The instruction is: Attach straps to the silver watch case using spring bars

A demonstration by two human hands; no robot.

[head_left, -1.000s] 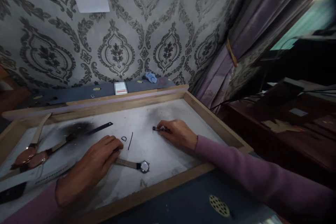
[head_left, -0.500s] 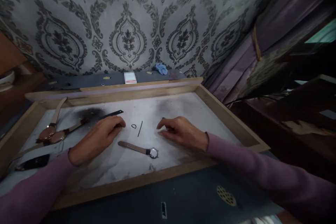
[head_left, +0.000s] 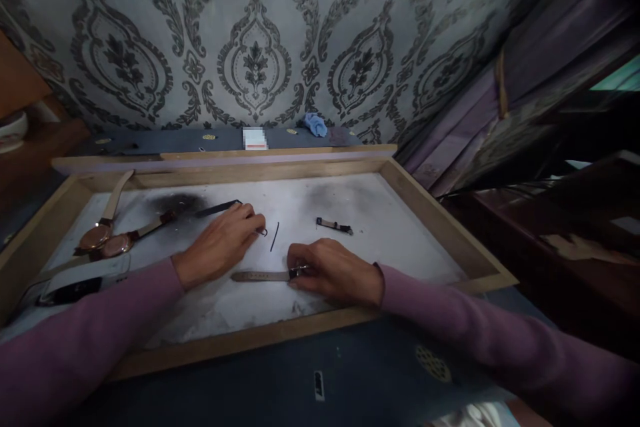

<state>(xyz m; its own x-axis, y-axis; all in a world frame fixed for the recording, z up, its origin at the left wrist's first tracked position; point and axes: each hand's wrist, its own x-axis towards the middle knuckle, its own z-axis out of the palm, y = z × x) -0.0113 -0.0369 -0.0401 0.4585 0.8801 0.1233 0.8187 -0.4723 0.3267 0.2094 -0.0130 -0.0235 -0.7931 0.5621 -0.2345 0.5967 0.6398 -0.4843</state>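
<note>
My right hand (head_left: 333, 273) has its thumb and fingers closed on the case end of a wristwatch, whose brown strap (head_left: 260, 276) stretches left across the white tray floor. My left hand (head_left: 225, 238) is curled, fingertips pinched at a small dark loop (head_left: 264, 232). A thin dark stick (head_left: 275, 237) lies just right of the loop. Behind my right hand is a short strap piece with a buckle (head_left: 335, 225). A dark flat strip (head_left: 219, 208) reaches out from behind my left hand.
A wooden-rimmed tray (head_left: 280, 330) surrounds everything. At its left are two rose-gold watches (head_left: 96, 235) with straps, and a phone-like device (head_left: 83, 288). Behind the rim lie a blue crumpled cloth (head_left: 315, 125) and a small white box (head_left: 255, 138). A purple curtain (head_left: 450, 140) hangs right.
My right hand has come down and left onto the watch case, uncovering the short buckle strap behind it. My left hand has moved right to the loop. The view has shifted slightly.
</note>
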